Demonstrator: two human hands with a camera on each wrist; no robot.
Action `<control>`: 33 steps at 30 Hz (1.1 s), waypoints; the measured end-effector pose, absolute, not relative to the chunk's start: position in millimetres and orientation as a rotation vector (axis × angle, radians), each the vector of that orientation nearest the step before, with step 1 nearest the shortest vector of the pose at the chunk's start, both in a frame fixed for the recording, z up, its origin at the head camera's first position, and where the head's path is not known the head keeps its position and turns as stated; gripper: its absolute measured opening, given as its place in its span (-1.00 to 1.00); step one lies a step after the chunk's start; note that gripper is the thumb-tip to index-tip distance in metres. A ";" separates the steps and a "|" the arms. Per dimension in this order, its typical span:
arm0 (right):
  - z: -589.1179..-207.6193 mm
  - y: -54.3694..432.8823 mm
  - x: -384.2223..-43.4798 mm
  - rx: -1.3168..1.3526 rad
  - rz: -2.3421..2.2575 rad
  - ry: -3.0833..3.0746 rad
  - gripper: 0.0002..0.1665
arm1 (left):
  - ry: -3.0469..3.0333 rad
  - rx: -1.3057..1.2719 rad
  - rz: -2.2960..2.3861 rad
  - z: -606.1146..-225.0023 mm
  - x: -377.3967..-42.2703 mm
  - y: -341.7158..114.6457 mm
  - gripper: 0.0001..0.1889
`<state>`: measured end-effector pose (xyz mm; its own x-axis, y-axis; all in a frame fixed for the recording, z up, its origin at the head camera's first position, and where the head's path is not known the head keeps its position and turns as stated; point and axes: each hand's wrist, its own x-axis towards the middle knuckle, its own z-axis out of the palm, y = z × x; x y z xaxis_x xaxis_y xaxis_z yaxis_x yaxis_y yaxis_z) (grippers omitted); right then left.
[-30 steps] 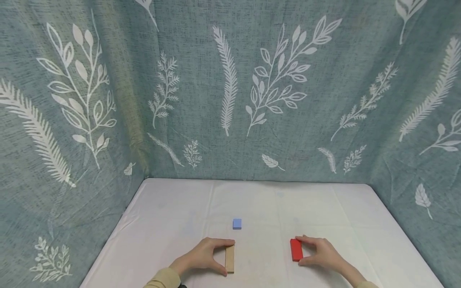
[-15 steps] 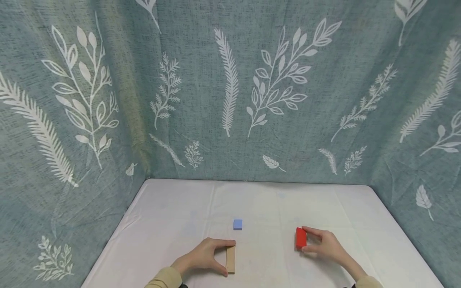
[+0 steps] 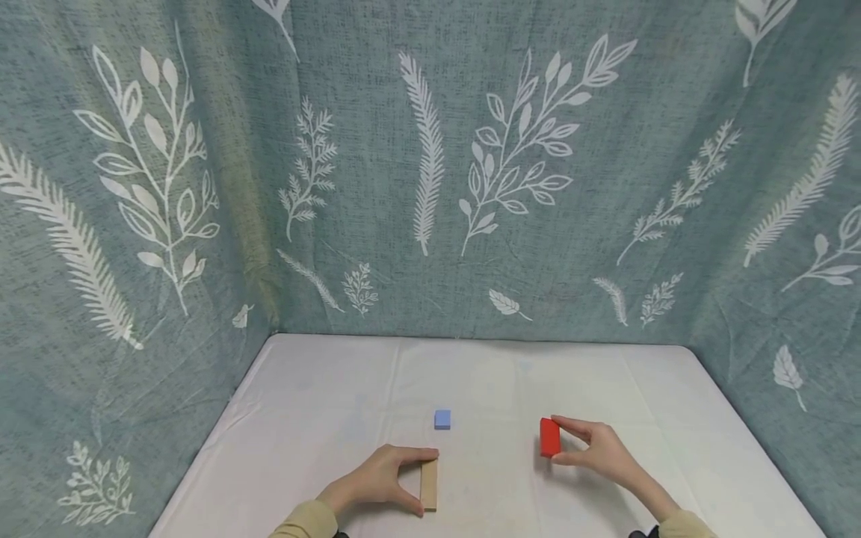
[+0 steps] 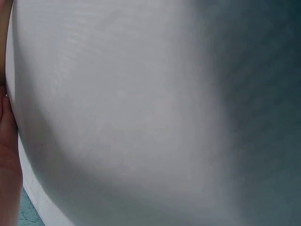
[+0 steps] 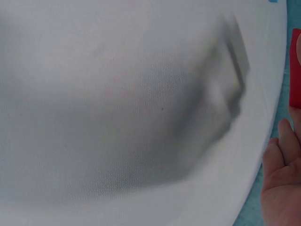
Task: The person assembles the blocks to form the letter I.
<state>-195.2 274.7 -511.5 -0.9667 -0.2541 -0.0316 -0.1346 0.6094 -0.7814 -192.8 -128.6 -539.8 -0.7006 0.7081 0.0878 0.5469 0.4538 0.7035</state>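
A pale wooden block lies lengthwise on the white table, and my left hand holds it by its two ends between thumb and fingers. To the right, my right hand pinches a red block by its ends; a shadow beneath suggests it is raised off the cloth. The right wrist view catches part of the red block and some fingers at its right edge. Only a sliver of my left hand shows in the left wrist view, without the wooden block.
A small blue block sits on the white tabletop, just beyond the wooden block. Green curtains with white leaf prints stand along the back and both sides of the table.
My right hand has lifted the red block and carried it away from me, first a little right, then back left. The left hand and wooden block have stayed put.
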 end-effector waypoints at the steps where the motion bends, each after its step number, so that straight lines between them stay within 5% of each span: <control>1: -510.7 273.3 -194.4 -0.322 -1.290 2.682 -0.11 | 2.487 1.089 1.078 -539.8 -192.7 -128.8 -0.18; 33: -499.1 244.4 -173.2 -0.472 -1.344 2.542 -0.14 | 2.478 1.066 1.071 -538.5 -191.5 -128.8 -0.18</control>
<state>-173.2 244.4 -499.1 -0.9224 -0.3830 -0.0495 -0.1747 0.5281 -0.8310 -191.5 -128.8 -538.5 -0.7054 0.7058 0.0652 0.5311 0.4654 0.7081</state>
